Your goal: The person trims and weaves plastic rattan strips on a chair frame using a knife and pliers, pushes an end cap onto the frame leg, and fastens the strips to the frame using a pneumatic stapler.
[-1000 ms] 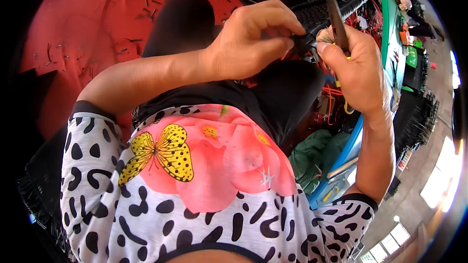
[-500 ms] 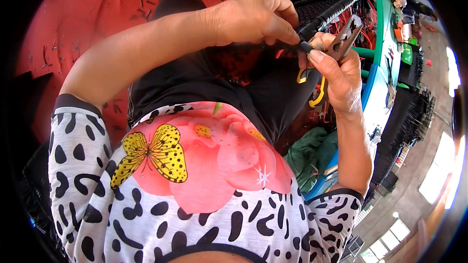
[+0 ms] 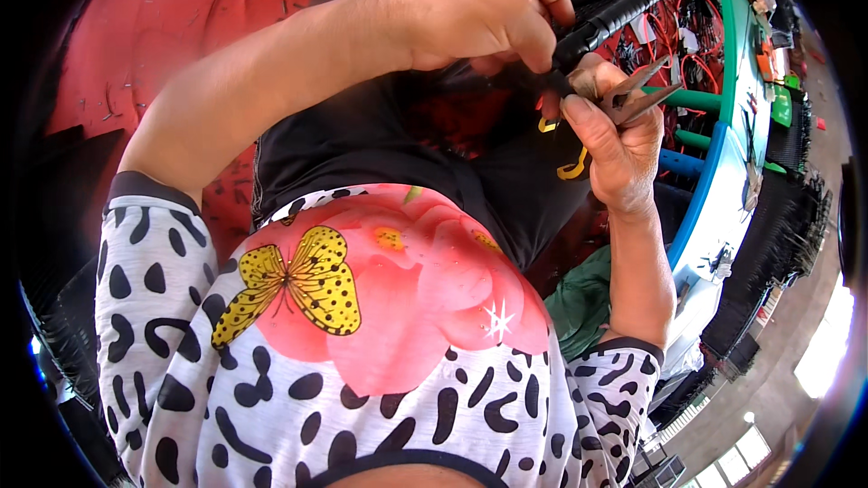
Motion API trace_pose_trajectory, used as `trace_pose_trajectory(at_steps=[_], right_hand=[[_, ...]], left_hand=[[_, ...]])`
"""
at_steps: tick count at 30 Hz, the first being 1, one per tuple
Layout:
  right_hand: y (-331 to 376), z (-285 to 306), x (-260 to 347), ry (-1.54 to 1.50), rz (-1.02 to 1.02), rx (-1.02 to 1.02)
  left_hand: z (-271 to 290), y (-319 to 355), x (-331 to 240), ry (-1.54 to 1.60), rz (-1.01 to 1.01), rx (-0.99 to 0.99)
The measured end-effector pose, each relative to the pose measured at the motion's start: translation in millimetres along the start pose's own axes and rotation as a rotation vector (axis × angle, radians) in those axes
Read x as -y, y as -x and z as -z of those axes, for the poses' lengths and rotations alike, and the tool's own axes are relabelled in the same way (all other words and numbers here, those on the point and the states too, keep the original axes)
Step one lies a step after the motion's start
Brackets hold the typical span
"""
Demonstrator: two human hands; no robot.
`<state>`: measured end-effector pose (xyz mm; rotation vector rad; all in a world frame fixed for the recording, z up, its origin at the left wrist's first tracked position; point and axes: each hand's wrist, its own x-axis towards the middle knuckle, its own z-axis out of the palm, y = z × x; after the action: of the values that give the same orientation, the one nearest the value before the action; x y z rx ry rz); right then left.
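A black corrugated tube (image 3: pixel 624 14) was pinched near its end by the left hand (image 3: pixel 479 14), thumb and forefinger closed tightly on it, while the rest of the tube ran up and to the right toward the far side of the scene. A pair of pliers (image 3: pixel 637 95) was gripped in the right hand (image 3: pixel 619 149), the fingers wrapped around handles with yellow grips (image 3: pixel 571 167) that showed below the palm. The jaws pointed right and appeared nearly closed; whether anything was caught between them could not be told.

The held end of the tube lay just left of and above the pliers, the two hands touching or almost touching where the tube end met the right thumb. The end itself was largely hidden by the fingers.

Several risks were judged likely. The ribbed tube could have slipped through the pinch, since only its tip was held and its long free length would have pulled it away. The tips of the pliers, worked so close to the left fingers, could have nipped skin. A green-edged workbench (image 3: pixel 737 140) stood to the right, with red wires (image 3: pixel 701 32) just beyond the tube, where its free length could have snagged.
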<state>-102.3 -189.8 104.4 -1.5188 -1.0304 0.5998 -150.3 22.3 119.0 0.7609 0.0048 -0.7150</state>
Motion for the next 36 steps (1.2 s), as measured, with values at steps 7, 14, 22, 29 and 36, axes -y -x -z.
trace_pose_trajectory(at_steps=[7,14,22,29,36], right_hand=[[-0.1,-12.6,1.5,0.176,0.110,-0.072],[-0.1,-3.0,1.1,0.079,-0.020,-0.006],[-6.0,6.0,12.2,0.023,-0.095,0.020],[-18.1,7.5,46.0,0.200,-0.306,-0.015],[-67.1,19.0,95.7,0.405,-0.534,0.285]], left_hand=[[-10.0,-6.2,15.7,-0.790,-0.312,-0.422],[12.5,-12.2,22.8,-0.439,-0.287,-0.216],[15.4,-18.1,21.6,-0.271,-0.307,-0.099],[-8.3,-8.2,3.4,-0.693,-0.387,-0.257],[-11.5,-8.7,-7.1,-0.665,-0.434,-0.209]])
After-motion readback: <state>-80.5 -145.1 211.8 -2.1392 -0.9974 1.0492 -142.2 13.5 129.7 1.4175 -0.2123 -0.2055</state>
